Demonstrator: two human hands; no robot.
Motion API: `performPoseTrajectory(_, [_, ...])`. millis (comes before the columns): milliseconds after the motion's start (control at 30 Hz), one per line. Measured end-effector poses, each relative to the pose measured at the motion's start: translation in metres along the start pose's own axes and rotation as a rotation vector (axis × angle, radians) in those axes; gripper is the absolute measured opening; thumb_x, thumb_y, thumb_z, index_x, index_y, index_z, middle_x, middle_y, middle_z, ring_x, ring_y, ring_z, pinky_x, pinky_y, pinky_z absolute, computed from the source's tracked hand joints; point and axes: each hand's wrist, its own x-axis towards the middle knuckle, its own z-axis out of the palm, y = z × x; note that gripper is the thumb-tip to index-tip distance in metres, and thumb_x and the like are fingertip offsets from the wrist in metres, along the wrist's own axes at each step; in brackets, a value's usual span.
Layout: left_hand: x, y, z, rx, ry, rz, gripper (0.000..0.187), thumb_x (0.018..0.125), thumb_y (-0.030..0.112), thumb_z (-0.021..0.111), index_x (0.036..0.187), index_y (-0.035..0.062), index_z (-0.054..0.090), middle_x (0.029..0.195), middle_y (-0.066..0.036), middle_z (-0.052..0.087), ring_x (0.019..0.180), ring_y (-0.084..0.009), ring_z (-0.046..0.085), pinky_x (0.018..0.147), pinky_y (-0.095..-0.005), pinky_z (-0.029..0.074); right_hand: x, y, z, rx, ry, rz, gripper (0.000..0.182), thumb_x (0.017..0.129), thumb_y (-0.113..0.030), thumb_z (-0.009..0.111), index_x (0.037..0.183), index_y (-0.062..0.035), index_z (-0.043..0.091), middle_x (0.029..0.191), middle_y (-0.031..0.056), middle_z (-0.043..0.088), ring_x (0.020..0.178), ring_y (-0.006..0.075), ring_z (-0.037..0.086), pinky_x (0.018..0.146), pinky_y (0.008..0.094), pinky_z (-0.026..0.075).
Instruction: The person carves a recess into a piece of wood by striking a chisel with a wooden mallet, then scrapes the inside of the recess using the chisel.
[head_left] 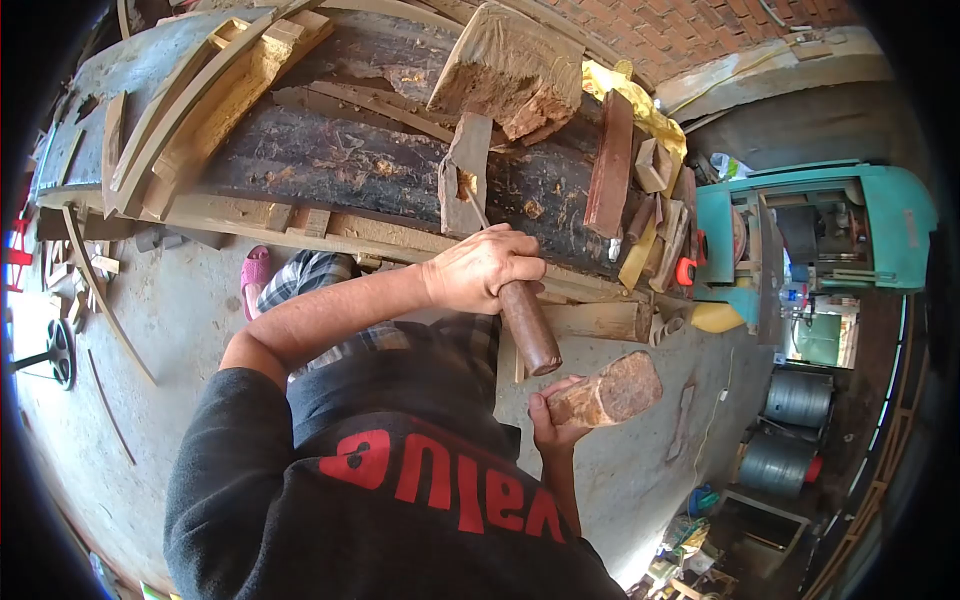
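Note:
My left hand (485,268) is closed around a chisel with a thick brown cylindrical handle (530,330). Its thin metal blade points up into a ragged notch in a small flat wooden piece (467,150), which lies across a dark log (340,160). Lower and to the right, my right hand (557,412) grips a worn wooden block (610,390), held in the air just beyond the handle's end. The block and the handle do not touch. Part of the blade is hidden by my left hand's fingers.
A large rough wood block (510,70) and a reddish plank (609,165) rest on the log. Curved strips (200,100) lie at left. A teal machine (895,225) stands at right, above metal drums (798,398). An orange tape measure (686,271) sits near the log's right end.

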Motion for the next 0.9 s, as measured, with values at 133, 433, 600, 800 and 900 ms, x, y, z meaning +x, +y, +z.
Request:
performPoseTrajectory(133, [-0.011, 0.002, -0.001, -0.05, -0.048, -0.101, 0.019, 0.073, 0.015, 0.071, 0.083, 0.0097, 0.056, 0.078, -0.007, 0.051, 0.079, -0.029, 0.057, 0.072, -0.0405, 0.042, -0.001, -0.006, -0.002, 0.157, -0.007, 0.196, 0.059, 0.078, -0.005, 0.069, 0.123, 0.0018, 0.031, 0.076, 0.0079, 0.059, 0.066, 0.0151, 0.056, 0.069, 0.0298, 0.047])
performPoseTrajectory(433, [-0.008, -0.011, 0.004, -0.154, 0.134, -0.121, 0.026, 0.076, 0.018, 0.077, 0.079, 0.0068, 0.054, 0.073, -0.009, 0.052, 0.07, -0.0312, 0.054, 0.063, -0.0401, 0.042, 0.01, -0.029, -0.001, -0.229, -0.287, -0.22, 0.046, 0.072, -0.007, 0.078, 0.11, -0.0056, 0.052, 0.094, 0.0149, 0.06, 0.084, 0.0254, 0.063, 0.074, 0.0325, 0.049])
performPoseTrajectory(600, [-0.011, -0.014, 0.008, -0.139, 0.151, -0.089, 0.025, 0.075, 0.017, 0.076, 0.079, 0.0074, 0.054, 0.073, -0.007, 0.052, 0.07, -0.0305, 0.054, 0.065, -0.0394, 0.041, 0.029, -0.046, 0.0, -0.213, -0.239, -0.054, 0.035, 0.068, -0.009, 0.079, 0.095, -0.0032, 0.058, 0.078, 0.0086, 0.061, 0.073, 0.0217, 0.062, 0.067, 0.0332, 0.05])
performPoseTrajectory(800, [-0.014, -0.015, 0.019, -0.09, 0.119, -0.061, 0.024, 0.075, 0.018, 0.076, 0.078, 0.0085, 0.054, 0.073, -0.007, 0.052, 0.07, -0.0297, 0.054, 0.065, -0.0389, 0.04, 0.007, 0.017, 0.028, -0.114, 0.065, -0.18, 0.034, 0.07, -0.007, 0.077, 0.097, -0.0016, 0.056, 0.078, 0.0111, 0.059, 0.074, 0.027, 0.059, 0.066, 0.0353, 0.048])
performPoseTrajectory(900, [-0.012, -0.018, 0.016, -0.062, 0.115, -0.055, 0.024, 0.075, 0.019, 0.076, 0.078, 0.0086, 0.054, 0.074, -0.007, 0.053, 0.07, -0.0299, 0.054, 0.065, -0.0391, 0.04, 0.027, -0.025, 0.022, 0.091, 0.011, -0.112, 0.023, 0.069, -0.008, 0.078, 0.082, -0.0031, 0.06, 0.076, 0.0098, 0.058, 0.075, 0.0221, 0.06, 0.068, 0.0344, 0.048])
